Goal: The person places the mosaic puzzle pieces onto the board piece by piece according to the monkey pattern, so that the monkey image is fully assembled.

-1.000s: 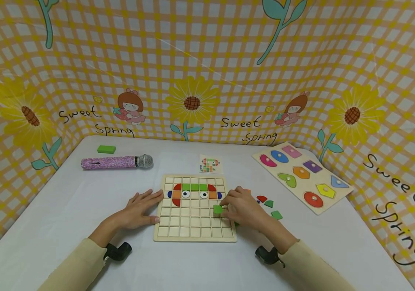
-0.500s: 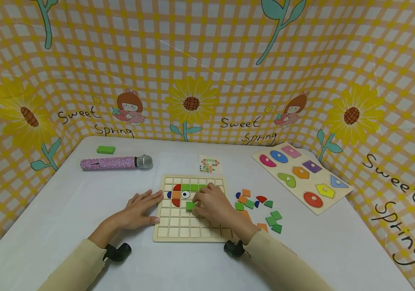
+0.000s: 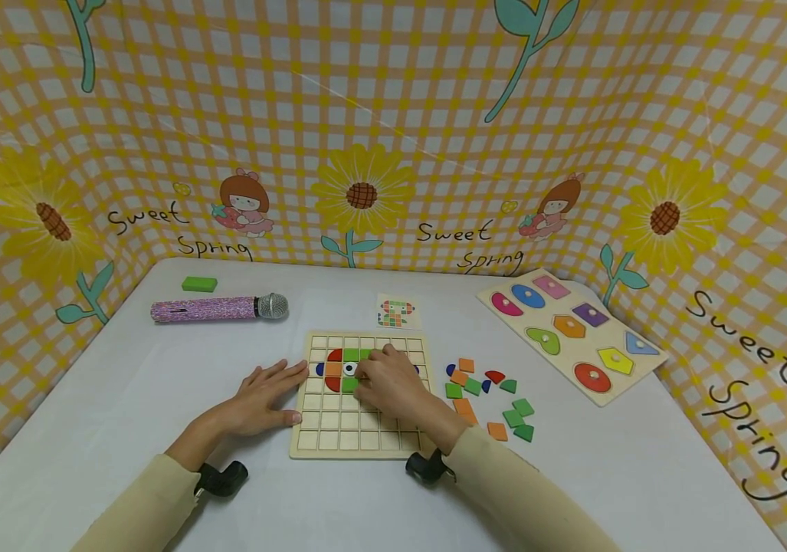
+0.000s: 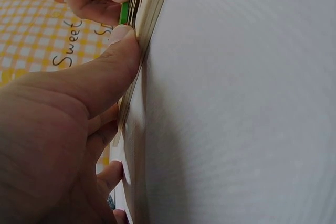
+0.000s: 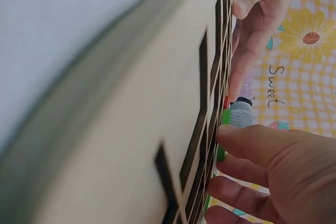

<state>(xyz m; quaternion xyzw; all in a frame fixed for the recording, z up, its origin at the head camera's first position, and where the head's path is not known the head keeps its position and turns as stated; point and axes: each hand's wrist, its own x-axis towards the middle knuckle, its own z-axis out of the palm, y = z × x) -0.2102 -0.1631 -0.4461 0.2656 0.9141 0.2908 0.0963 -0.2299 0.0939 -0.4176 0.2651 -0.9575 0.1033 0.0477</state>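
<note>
My right hand (image 3: 393,387) is over the middle of a wooden grid board (image 3: 329,440), with thumb and fingertips pinching a green square tile (image 3: 348,386). This tile sits at a cell below a round eye piece (image 3: 349,369) and to the right of a red rounded piece (image 3: 332,383). In the right wrist view the thumb and index finger are at the green tile (image 5: 221,152), low against the board. My left hand (image 3: 262,402) rests at the board's left edge, fingers extended and thumb touching the rim. The right hand hides part of the pattern.
Loose orange, green, blue and red tiles (image 3: 496,432) lie right of the board. Behind it is a small pattern card (image 3: 398,312). A glittery microphone (image 3: 207,309) and green block (image 3: 199,284) lie back left; a shape puzzle board (image 3: 559,356) lies back right.
My right hand has moved left across the board with the green tile, from the right side to the cell beside the red piece, and lowered it. The left hand has stayed put.
</note>
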